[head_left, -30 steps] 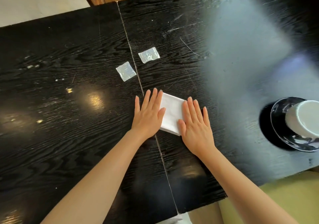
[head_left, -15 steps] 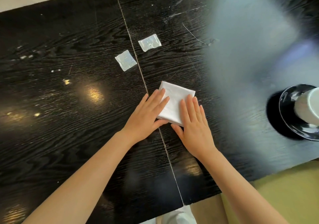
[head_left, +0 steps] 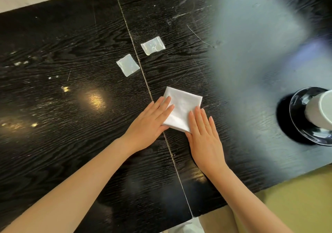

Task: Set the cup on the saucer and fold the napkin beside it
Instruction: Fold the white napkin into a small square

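A white napkin (head_left: 182,107), folded into a small square, lies on the black table (head_left: 71,143) just right of its centre seam. My left hand (head_left: 149,123) rests flat on the napkin's near left corner, fingers together. On the near right corner my right hand (head_left: 203,135) presses down flat. Neither hand grips anything. At the right edge of the view a white cup (head_left: 318,110) stands on a glossy black saucer (head_left: 301,130), cut off by the frame.
Two small clear plastic squares (head_left: 128,67) (head_left: 153,45) lie beyond the napkin, one on each side of the seam. The table's near edge runs close to my body; a yellowish floor (head_left: 296,205) shows at the lower right. A bright glare covers the table's right part.
Both hands have slid back toward me over the napkin, uncovering most of it. My view shifted, so the cup and saucer sit further right.
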Demonstrator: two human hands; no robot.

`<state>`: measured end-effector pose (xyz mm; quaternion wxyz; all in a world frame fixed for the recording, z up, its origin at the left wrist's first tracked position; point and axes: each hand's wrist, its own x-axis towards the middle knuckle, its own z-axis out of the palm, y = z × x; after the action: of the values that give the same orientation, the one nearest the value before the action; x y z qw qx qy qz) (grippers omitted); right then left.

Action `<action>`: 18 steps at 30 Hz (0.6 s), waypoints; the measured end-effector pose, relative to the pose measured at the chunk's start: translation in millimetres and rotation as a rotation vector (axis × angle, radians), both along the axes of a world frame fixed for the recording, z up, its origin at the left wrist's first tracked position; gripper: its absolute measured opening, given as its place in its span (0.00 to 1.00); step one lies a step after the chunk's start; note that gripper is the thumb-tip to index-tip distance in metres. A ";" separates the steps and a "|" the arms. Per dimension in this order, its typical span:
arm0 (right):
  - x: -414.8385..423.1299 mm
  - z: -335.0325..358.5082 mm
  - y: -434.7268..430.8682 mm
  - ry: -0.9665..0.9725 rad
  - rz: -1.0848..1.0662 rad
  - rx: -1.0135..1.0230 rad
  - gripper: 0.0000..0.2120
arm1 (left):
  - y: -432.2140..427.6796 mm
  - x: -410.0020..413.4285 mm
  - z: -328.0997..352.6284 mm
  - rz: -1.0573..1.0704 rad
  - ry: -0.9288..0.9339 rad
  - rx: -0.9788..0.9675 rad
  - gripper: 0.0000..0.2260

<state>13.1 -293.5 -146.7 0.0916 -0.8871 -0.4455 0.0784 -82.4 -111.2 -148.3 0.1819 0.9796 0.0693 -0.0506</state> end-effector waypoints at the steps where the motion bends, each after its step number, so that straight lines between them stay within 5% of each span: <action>1: -1.4 -0.4 -1.2 0.000 -0.006 0.001 0.27 | -1.3 0.5 9.3 0.065 0.014 -0.150 0.32; 4: -2.5 -2.6 -1.7 0.008 -0.022 -0.008 0.27 | -8.7 17.0 38.4 0.481 -0.015 -0.663 0.38; 8: -1.7 -1.0 -1.6 0.029 -0.014 -0.012 0.28 | 2.2 59.6 50.9 0.933 0.063 -0.919 0.26; 13: 0.1 5.7 -5.2 0.126 0.023 0.058 0.28 | -4.2 74.6 59.9 0.779 0.141 -1.006 0.08; 15: 2.2 16.7 -4.8 0.385 -0.094 0.257 0.27 | -9.5 69.3 68.0 0.742 0.077 -1.035 0.06; 18: 13.1 58.7 13.2 0.825 -0.548 0.657 0.25 | -15.7 61.2 90.5 0.706 -0.045 -1.174 0.05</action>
<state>26.2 -280.3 -88.0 0.5439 -0.7912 -0.1289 0.2482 -21.2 -126.9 -57.8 0.6897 0.6382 0.3420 0.0028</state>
